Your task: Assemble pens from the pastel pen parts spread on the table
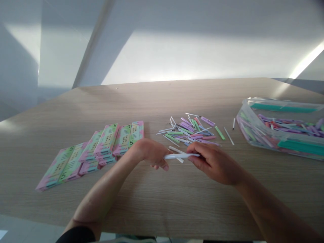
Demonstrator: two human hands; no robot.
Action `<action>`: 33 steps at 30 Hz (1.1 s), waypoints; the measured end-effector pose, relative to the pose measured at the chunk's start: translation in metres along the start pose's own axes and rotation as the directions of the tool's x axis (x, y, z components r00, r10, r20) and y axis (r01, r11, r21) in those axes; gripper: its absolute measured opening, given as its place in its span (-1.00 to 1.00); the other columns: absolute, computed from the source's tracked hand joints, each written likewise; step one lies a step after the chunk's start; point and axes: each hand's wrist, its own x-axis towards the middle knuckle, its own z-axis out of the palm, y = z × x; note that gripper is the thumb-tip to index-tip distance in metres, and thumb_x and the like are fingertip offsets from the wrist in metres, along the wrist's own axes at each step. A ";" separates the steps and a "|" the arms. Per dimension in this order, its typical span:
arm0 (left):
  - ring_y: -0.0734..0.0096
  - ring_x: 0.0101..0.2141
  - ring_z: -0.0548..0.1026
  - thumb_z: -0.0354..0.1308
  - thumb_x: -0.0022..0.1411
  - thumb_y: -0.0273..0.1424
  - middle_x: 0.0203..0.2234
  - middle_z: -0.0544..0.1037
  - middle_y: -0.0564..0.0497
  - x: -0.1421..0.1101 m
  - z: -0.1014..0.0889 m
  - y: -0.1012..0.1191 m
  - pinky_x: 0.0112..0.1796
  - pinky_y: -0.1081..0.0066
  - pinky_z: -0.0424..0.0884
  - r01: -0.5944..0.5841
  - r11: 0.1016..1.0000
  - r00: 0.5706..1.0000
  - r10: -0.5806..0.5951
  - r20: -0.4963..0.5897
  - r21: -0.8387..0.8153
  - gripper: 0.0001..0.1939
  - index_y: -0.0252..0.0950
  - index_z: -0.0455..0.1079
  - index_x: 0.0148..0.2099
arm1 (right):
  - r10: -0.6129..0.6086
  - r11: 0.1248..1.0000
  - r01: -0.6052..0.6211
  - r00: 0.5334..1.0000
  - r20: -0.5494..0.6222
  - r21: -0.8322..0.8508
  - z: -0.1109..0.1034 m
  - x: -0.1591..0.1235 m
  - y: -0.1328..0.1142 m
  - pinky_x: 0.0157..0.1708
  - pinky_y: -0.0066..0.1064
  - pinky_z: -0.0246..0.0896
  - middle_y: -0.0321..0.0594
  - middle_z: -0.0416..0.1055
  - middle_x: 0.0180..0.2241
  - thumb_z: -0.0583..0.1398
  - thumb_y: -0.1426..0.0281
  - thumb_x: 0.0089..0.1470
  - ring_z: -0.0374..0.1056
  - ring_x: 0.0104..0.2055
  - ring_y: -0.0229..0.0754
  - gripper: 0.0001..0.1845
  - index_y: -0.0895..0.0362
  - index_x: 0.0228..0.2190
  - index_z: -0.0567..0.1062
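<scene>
A slim white pen [179, 156] lies level between my hands, just above the table. My right hand [215, 162] pinches its right end between thumb and fingers. At its other end my left hand [153, 153] is closed around the tip, the fingers partly hidden beneath the palm. Behind the hands spreads a loose pile of pen parts [193, 130], with thin white refills and purple, green, pink and blue barrels or caps. Two white sticks [176, 149] lie on the table just beyond the pen.
Pink and green boxes [106, 139] marked 5 are stacked at left. A clear plastic bag [268, 141] with teal strips, full of coloured pen parts, lies at right. A green piece [220, 133] and a refill [228, 135] lie between pile and bag. A white wall [177, 57] stands behind the table.
</scene>
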 end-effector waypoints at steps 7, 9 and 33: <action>0.39 -0.47 0.49 0.11 0.16 -0.37 -0.46 0.59 0.03 0.000 0.000 -0.002 -0.52 0.53 0.27 0.025 1.000 1.000 -0.025 0.013 0.016 -0.57 -0.21 0.25 0.10 | 0.029 1.000 -0.029 0.998 -0.047 0.001 0.001 0.000 0.004 -0.45 -0.46 -0.02 -0.33 0.31 -0.52 0.03 0.32 0.19 0.18 -0.48 -0.31 -0.81 0.13 -0.40 0.35; 0.39 -0.47 0.49 0.11 0.17 -0.37 -0.41 0.60 0.01 0.000 0.000 -0.003 -0.53 0.52 0.27 0.040 0.999 0.999 -0.040 0.015 0.018 -0.57 -0.24 0.24 0.10 | 0.053 0.999 -0.053 0.997 -0.060 0.015 0.000 -0.001 0.006 -0.46 -0.46 -0.02 -0.34 0.31 -0.52 0.03 0.30 0.19 0.18 -0.49 -0.30 -0.82 0.12 -0.36 0.36; 0.41 -0.51 0.47 0.14 0.15 -0.34 -0.56 0.54 0.10 0.000 0.002 -0.002 -0.55 0.53 0.24 0.072 0.997 0.997 -0.071 -0.028 0.040 -0.59 -0.17 0.29 0.08 | 0.024 0.999 -0.024 1.000 0.007 0.029 0.008 0.000 -0.003 -0.31 -0.43 0.12 -0.28 0.41 -0.31 0.06 0.44 0.16 0.30 -0.30 -0.24 -0.85 0.06 -0.20 0.35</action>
